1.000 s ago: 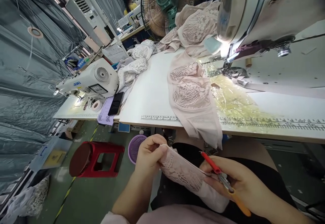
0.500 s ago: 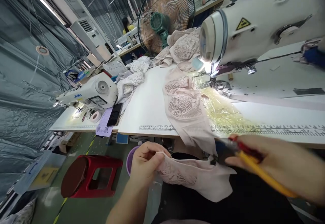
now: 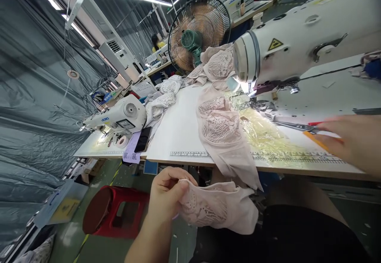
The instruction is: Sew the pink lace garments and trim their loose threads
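My left hand (image 3: 169,189) pinches one end of a pale pink lace bra (image 3: 214,211) between thumb and fingers. The bra hangs over my lap, below the table's front edge. Scissors (image 3: 293,125) with red and orange handles are in my right hand (image 3: 354,140), over the right part of the table. Their blades point left, toward the needle area of the near sewing machine (image 3: 285,52); I cannot tell whether the tips touch anything. Another pale pink lace bra (image 3: 222,130) lies on the table between my hands, its lower end draping over the edge.
Clear yellowish film (image 3: 264,136) lies beneath the machine head. More bras (image 3: 218,64) are heaped at the back, before a large fan (image 3: 199,32). At left are a second sewing machine (image 3: 125,114), a phone (image 3: 143,139) and a red stool (image 3: 119,211).
My right hand has carried the scissors from above my lap up onto the table by the machine. My left hand still holds the bra. The view has tilted slightly upward.
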Tool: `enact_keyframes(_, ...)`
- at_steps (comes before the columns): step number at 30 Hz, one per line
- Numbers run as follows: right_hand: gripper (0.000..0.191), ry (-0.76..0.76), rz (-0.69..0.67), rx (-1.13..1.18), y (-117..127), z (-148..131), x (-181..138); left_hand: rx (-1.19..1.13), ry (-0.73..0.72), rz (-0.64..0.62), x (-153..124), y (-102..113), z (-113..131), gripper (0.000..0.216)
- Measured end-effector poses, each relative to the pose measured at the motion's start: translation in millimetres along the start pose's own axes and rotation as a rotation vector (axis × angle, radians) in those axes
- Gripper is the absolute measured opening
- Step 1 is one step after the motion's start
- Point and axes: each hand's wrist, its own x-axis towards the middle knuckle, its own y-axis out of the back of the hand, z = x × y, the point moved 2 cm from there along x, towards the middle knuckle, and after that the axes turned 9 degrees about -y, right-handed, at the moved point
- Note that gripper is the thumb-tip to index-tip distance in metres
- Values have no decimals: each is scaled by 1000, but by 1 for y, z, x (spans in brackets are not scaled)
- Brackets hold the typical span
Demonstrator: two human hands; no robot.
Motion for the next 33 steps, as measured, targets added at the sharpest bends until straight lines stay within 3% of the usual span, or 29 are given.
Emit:
enact_keyframes(1,25,55,27,-21,-6,-20,-18,6,6,-1,-1,0,1,15)
enact_keyframes(2,21,146,-54,-14,-16,-41,-37,10,10,-4,-1,-1,2,15)
enact_keyframes(3,14,356,-180,41,-29,-63,-56,9,8,-7,-2,-1,3,15)
enact_keyframes(5,23,564,-383,97,-56,-96,-88,-2,-2,-13,-4,-2,4,14)
enact_keyframes(8,33,460,-436,154,-89,-112,-108,11,-5,-18,-8,-1,5,15)
enact_keyframes(12,18,351,-514,201,-105,-106,-112,49,22,10,-13,3,4,21)
enact_keyframes(15,11,312,-528,214,-104,-103,-115,39,12,28,-16,7,2,21)
enact_keyframes(17,18,277,-548,247,-103,-104,-118,42,6,45,-18,9,1,21)
enact_keyframes(19,24,263,-613,291,-100,-108,-119,48,1,58,-19,11,0,22)
enact_keyframes(26,19,160,-785,355,-88,-118,-115,53,-44,60,-24,28,-7,20)
enact_keyframes(33,23,142,-824,376,-90,-118,-120,-52,119,107,-29,41,-36,34)
